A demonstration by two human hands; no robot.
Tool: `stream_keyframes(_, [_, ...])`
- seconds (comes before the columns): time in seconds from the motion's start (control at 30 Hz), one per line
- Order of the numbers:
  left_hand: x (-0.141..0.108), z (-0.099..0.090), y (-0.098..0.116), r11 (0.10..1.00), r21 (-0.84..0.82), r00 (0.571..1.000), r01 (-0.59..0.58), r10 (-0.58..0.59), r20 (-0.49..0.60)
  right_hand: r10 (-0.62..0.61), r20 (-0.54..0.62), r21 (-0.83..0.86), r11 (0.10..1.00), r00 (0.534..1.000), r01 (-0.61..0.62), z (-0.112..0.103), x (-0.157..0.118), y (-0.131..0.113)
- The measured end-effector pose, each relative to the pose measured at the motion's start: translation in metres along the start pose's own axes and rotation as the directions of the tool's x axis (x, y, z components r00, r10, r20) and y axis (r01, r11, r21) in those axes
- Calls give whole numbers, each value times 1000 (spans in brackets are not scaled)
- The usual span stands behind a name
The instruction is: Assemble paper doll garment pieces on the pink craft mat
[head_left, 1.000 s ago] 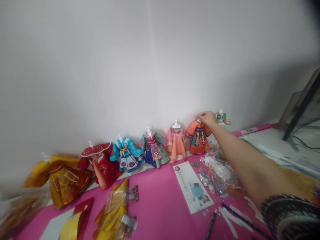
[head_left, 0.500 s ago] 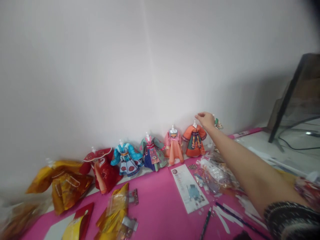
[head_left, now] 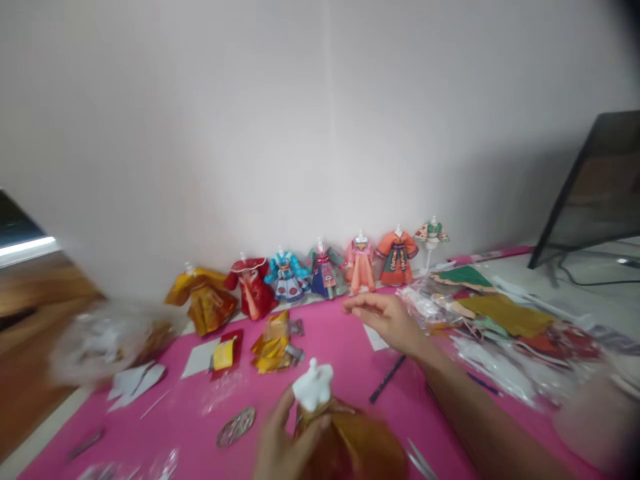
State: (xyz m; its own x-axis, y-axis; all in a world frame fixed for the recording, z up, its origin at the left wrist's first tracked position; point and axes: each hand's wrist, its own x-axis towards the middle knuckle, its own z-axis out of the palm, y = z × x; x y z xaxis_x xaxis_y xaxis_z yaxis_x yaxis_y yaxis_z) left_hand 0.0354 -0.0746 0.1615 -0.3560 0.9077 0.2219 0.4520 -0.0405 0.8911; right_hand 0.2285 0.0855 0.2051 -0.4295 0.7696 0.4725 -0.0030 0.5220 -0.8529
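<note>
My left hand (head_left: 287, 437) is closed around a white doll torso (head_left: 313, 385) at the bottom middle. The torso wears a golden-brown dress (head_left: 365, 443), blurred by motion. My right hand (head_left: 383, 317) hovers over the pink mat (head_left: 320, 340), partly covering a white card (head_left: 375, 339); its fingers are stretched out with nothing seen in them. Beyond it, small dressed doll stands line the wall, among them an orange dress (head_left: 397, 259), a pink dress (head_left: 361, 263) and a blue one (head_left: 287, 277). A short green-and-cream top (head_left: 433, 232) ends the row at the right.
Fabric pieces (head_left: 507, 313) and plastic bags pile up at the right, before a black monitor (head_left: 590, 193). A dark pen (head_left: 387, 380) and an oval patterned item (head_left: 236, 427) lie on the mat. A yellow packet (head_left: 273, 343) and a clear bag (head_left: 110, 340) are farther left.
My right hand has come down and back from above the orange dress. My left hand has entered view with the golden-brown dressed torso. The view has pulled back, showing more mat.
</note>
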Motion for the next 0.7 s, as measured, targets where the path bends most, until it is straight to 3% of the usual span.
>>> stream_keyframes(0.03, [0,-2,0,999,-50,997,3,1,78,7,63,25,1000,998,-8,6,-17,-1])
stream_keyframes(0.1, [-1,-3,-2,992,-125,991,18,-1,134,12,199,82,996,980,-29,16,-44,-1])
stream_keyframes(0.17, [-4,-2,-5,983,-183,990,36,-10,142,36,316,127,989,948,-80,27,-62,-4])
stream_keyframes(0.23, [-6,0,-9,974,-220,990,51,-21,139,82,358,124,983,930,-135,41,-72,-10])
stream_keyframes(0.37, [-9,2,-12,942,-327,987,74,-23,158,163,289,66,980,943,-189,70,-77,-27])
stream_keyframes(0.5, [-8,-4,-13,939,-336,990,70,-23,142,109,197,67,990,974,-124,88,-74,-34])
stream_keyframes(0.6, [-9,-8,-21,950,-297,989,99,-62,131,111,149,130,983,983,-131,97,-71,-31])
stream_keyframes(0.7, [-13,-8,-38,912,-383,985,150,-104,139,170,125,241,951,978,-196,103,-68,-24])
